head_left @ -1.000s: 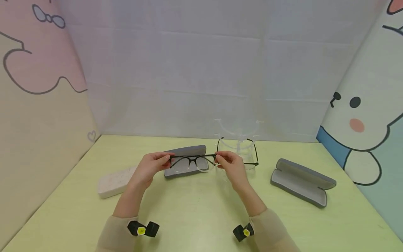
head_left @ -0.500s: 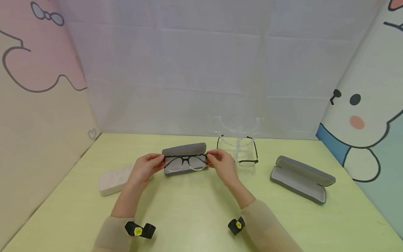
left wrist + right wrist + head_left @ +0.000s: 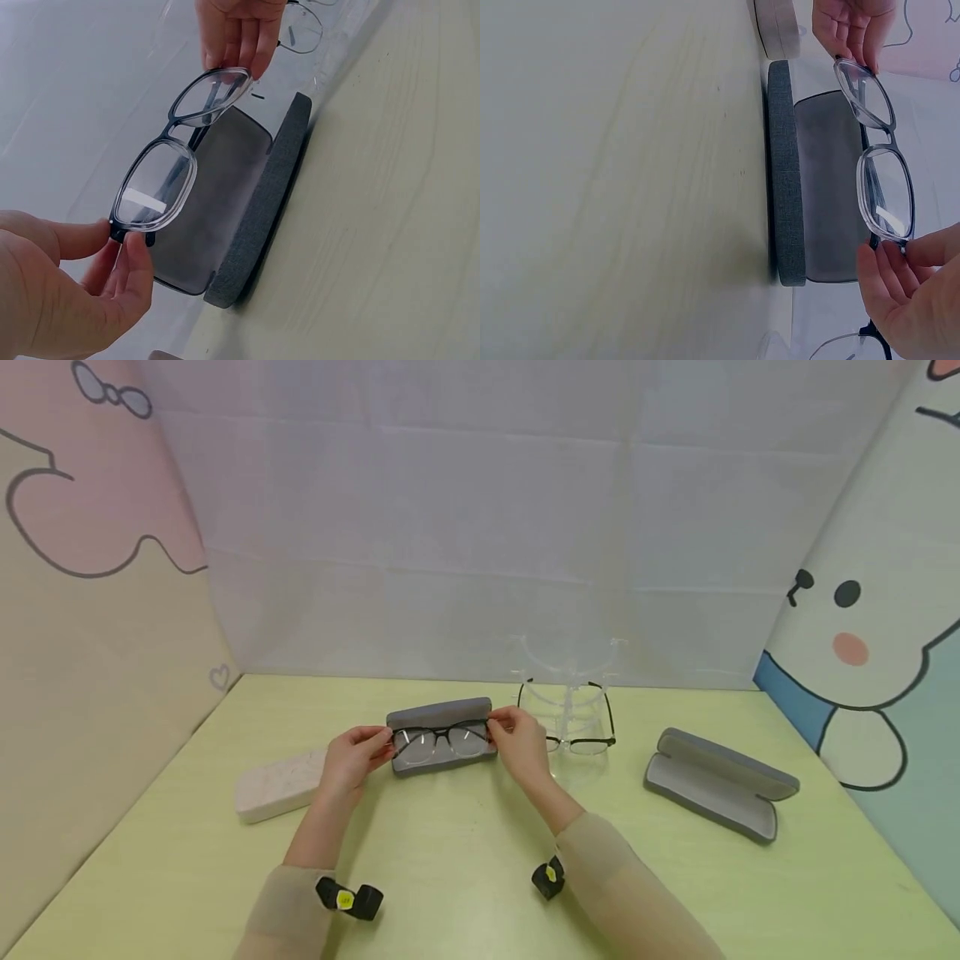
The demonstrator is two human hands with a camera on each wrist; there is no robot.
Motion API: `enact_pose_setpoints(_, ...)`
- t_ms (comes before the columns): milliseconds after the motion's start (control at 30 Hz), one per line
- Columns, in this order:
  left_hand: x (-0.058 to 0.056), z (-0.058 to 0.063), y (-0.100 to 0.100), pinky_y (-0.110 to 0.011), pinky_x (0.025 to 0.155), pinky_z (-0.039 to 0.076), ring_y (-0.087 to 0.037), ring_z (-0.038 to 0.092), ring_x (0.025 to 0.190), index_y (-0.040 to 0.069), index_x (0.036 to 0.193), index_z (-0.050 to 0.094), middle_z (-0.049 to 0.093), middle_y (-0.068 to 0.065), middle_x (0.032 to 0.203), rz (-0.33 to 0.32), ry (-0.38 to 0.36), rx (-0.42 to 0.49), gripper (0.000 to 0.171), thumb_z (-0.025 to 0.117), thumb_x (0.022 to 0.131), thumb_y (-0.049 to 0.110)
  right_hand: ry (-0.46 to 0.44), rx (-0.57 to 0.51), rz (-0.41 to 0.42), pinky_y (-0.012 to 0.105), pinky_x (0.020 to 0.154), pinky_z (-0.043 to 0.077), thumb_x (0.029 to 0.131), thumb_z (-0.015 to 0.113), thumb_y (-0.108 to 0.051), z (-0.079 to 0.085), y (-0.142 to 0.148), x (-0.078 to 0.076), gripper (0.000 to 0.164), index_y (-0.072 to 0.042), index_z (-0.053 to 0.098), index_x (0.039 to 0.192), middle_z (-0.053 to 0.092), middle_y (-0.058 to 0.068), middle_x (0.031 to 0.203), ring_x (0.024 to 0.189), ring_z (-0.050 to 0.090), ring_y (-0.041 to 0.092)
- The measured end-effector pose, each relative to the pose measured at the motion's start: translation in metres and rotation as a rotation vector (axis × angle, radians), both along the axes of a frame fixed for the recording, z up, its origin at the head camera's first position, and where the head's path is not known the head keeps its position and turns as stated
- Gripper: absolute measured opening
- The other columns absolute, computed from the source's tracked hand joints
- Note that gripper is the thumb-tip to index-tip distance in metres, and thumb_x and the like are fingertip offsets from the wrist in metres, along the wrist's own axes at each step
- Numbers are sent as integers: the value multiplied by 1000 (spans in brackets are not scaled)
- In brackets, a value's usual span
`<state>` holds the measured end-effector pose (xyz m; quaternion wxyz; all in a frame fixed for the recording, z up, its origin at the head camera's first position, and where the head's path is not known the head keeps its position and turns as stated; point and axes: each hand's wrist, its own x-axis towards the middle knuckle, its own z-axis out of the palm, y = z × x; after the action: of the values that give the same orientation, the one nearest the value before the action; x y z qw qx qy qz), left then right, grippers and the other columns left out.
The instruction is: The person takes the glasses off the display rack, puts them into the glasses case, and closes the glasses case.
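A pair of glasses with a dark upper rim and clear lower rims is held level between both hands. My left hand pinches its left end, thumb against fingers, as the left wrist view shows up close. At the other end my right hand pinches the frame the same way. Behind and below the glasses lies an opened grey glasses case, its lid raised at the back. In the right wrist view the glasses are in front of the case's grey lining, with the folded temples behind the lenses.
A clear display stand bears another pair of glasses just right of my right hand. Farther right lies a second opened grey case. A pale closed case sits left, partly behind my left arm. Printed cloth walls enclose the table.
Both hands have carried the glasses slightly left, from partly beside the grey case to squarely over it. My right forearm has swung left. The head view has tilted a little.
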<state>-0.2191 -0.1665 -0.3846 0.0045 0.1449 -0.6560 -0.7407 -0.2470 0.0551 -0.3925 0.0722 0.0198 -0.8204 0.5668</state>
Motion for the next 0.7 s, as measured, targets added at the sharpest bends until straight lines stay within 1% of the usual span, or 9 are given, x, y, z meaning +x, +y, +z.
enact_pose_setpoints(67,-2,-2,1,-19,68,53,-4,60,64,-12,114,48,59,3,73,14,0,4,30,55,89,2,2,22,-15,23,59,53,87,59,-8,-1,-1,-2,13,-2,66,96,67,10,83,67,63,14)
enact_pose_setpoints(133,-3,-3,2,-19,68,53,-5,60,65,-13,114,48,60,2,74,20,-1,4,30,55,88,2,2,35,-22,22,58,53,87,58,-8,-1,-2,-4,13,-2,65,96,67,10,83,67,63,14)
enact_pose_setpoints(200,-4,-4,3,-19,69,53,-5,60,65,-12,115,48,59,1,76,22,-8,-4,31,56,88,2,0,55,-31,21,58,53,87,58,-7,-1,-3,-5,13,-2,65,97,66,10,83,68,63,14)
enact_pose_setpoints(333,-6,-5,5,-18,69,52,-5,59,66,-12,118,48,58,1,79,35,-18,-17,33,55,88,2,14,133,-52,22,58,51,87,57,-8,0,-5,-7,13,-3,65,96,67,7,82,68,62,14)
enact_pose_setpoints(433,-5,-6,6,-17,68,52,-4,59,65,-12,118,48,57,-1,80,54,-29,-17,33,54,89,1,31,194,-51,22,57,49,87,58,-9,0,-6,-7,12,-4,65,95,66,7,82,69,60,14)
enact_pose_setpoints(533,-5,-7,6,-17,68,52,-4,58,64,-13,118,47,57,-2,80,66,-37,-18,33,53,89,1,47,244,-32,24,58,48,86,58,-8,0,-8,-8,12,-4,65,95,66,7,83,71,60,16)
enact_pose_setpoints(700,-6,-9,5,-18,69,52,-4,58,65,-13,117,47,57,-2,79,77,-31,-22,32,52,89,1,84,315,-9,28,61,49,84,59,-7,0,-12,-10,12,-2,63,95,67,9,84,73,61,19)
